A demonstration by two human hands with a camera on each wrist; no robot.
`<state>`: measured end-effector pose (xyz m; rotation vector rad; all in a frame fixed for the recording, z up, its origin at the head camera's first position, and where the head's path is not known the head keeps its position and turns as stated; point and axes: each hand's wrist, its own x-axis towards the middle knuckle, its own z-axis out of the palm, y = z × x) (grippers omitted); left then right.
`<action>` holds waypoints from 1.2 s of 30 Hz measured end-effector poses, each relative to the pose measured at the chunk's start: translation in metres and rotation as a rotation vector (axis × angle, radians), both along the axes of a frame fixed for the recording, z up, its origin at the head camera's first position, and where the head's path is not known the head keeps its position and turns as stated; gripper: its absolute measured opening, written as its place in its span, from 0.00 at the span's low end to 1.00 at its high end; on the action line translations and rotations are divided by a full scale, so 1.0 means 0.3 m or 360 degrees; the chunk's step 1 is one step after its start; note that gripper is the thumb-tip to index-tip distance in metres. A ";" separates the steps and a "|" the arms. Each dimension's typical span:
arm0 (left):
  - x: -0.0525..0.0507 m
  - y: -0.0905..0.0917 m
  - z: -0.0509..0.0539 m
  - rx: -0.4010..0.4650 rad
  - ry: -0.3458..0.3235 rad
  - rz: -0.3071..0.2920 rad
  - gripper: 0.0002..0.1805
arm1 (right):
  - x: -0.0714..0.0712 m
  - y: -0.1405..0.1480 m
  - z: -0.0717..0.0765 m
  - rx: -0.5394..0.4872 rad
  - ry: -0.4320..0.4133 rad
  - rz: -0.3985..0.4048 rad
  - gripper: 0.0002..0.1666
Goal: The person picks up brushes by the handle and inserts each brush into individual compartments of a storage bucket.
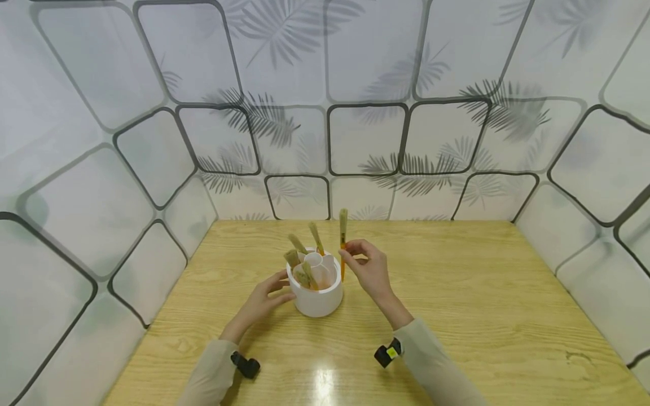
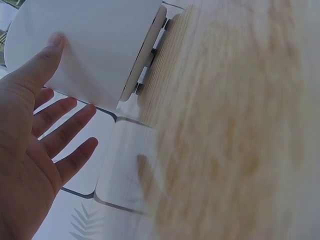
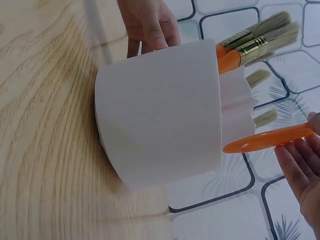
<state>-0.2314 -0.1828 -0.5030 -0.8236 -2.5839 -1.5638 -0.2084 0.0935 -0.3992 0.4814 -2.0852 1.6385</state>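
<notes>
A white round brush holder [image 1: 319, 304] with inner compartments stands on the table. Several paintbrushes [image 3: 252, 50] with pale bristles and orange handles lean in it, mostly along its left and back. My right hand [image 1: 373, 273] pinches the orange handle of one paintbrush [image 1: 343, 225] between thumb and fingers, bristles up, at the holder's right side. In the right wrist view, that handle's [image 3: 270, 139] lower tip is by the holder's rim. My left hand [image 1: 261, 301] is at the holder's left side, its thumb touching the wall and its fingers loosely spread.
The wooden table [image 1: 482, 293] spreads out around the holder. White patterned sheeting [image 1: 365, 135] rises behind the table and along both sides. A small black camera sits on each wrist, the left one [image 1: 246, 365] near the cuff.
</notes>
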 end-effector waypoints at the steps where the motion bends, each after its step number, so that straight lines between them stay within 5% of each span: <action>1: 0.000 0.001 0.001 -0.0003 0.0009 -0.0002 0.33 | 0.000 -0.001 0.000 0.0000 0.0002 0.0000 0.09; 5: 0.005 0.007 0.008 -0.0006 0.0026 0.0002 0.32 | 0.000 -0.004 0.002 -0.0001 0.0003 -0.0001 0.09; 13: 0.059 0.026 0.108 0.0010 0.0027 -0.0023 0.30 | 0.002 -0.009 0.005 -0.0015 0.0005 0.0008 0.10; 36: 0.061 0.025 0.104 0.0056 0.0072 -0.0016 0.29 | 0.005 -0.026 0.012 -0.0049 -0.0004 0.0051 0.10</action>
